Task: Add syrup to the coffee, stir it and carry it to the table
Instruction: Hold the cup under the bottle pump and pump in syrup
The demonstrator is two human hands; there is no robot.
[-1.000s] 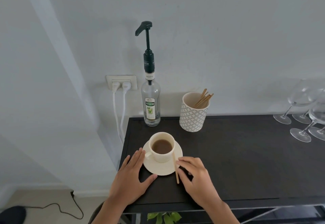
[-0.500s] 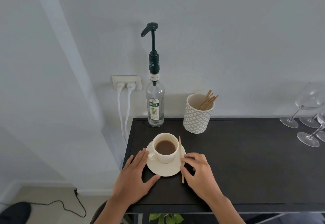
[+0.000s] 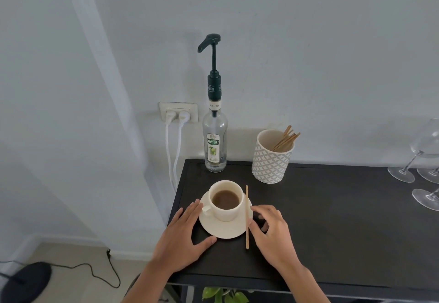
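Head view: the clear glass syrup bottle with dark green pump (image 3: 215, 141) is reading "TEISSEIRE" on its label and "MOJITO" on its neck band, standing at the back left corner of the black tabletop (image 3: 332, 219). The cream cup of brown coffee (image 3: 225, 200) is sitting on its cream saucer (image 3: 219, 230) near the table's left edge. My left hand (image 3: 181, 238) is lying flat and open, thumb touching the saucer rim, gripping nothing. My right hand (image 3: 273, 231) is hanging loosely curled just beside the thin wooden stirrer (image 3: 247, 217), which is leaning across the saucer's right rim; contact I cannot tell. Bare tabletop is stretching rightward toward the clear wine glasses (image 3: 425, 179).
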